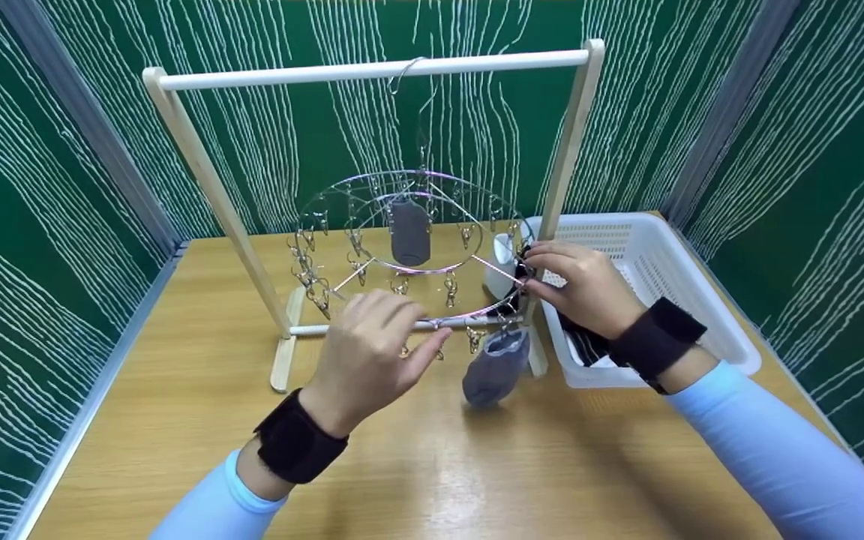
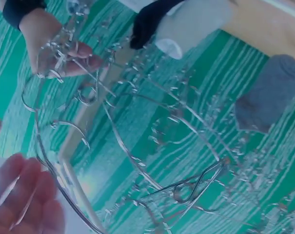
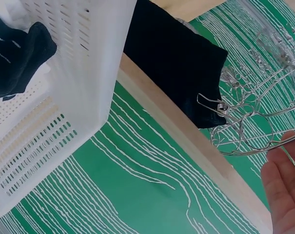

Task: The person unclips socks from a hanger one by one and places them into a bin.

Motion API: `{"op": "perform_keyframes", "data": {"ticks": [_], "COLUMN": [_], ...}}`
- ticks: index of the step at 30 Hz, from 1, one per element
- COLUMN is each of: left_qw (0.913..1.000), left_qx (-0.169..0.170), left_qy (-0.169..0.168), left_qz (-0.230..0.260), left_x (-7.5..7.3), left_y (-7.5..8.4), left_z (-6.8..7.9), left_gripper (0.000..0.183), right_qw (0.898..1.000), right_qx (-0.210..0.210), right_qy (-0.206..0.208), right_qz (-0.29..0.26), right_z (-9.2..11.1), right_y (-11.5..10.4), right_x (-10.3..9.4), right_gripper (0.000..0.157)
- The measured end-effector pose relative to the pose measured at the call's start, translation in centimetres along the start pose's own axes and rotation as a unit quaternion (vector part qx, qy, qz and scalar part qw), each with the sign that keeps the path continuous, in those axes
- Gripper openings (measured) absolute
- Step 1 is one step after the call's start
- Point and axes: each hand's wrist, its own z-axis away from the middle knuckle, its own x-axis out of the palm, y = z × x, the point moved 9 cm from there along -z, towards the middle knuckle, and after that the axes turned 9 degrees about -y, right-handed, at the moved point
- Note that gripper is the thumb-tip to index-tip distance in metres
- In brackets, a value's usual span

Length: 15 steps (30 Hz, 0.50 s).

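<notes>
Left fingers (image 1: 402, 311) extend, grip of right fingers (image 1: 558, 260) unclear, at one hanger (image 1: 424, 271) bearing two grey socks (image 1: 410, 234) (image 1: 493, 373).

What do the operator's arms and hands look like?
Light blue sleeves, left and right, ending just short of wide black wrist straps, left and right. Left hand and right hand are both bare, no gloves.

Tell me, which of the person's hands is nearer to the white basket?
The right. The right hand is close by the left side of the white basket; the left hand is farther left, at the round hanger's front edge.
</notes>
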Motion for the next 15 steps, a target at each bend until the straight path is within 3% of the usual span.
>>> {"op": "perform_keyframes", "data": {"ticks": [6,15], "left_qw": [0.9964,0.9866], "left_qx": [0.026,0.036], "left_qy": [-0.053,-0.052], "left_qz": [-0.061,-0.150], "left_x": [1.5,1.5], "left_y": [1.3,0.9], "left_z": [-0.7,-0.1], "left_gripper": [0.020,0.006], "right_qw": [1.000,0.999], "right_qx": [-0.017,-0.025], "right_qy": [0.009,0.012], "right_qz": [0.011,0.023], "right_z": [-0.4,-0.5], "right_y": [-0.8,-1.9], "right_x": [-0.1,0.1], "right_gripper": [0.021,0.022]}}
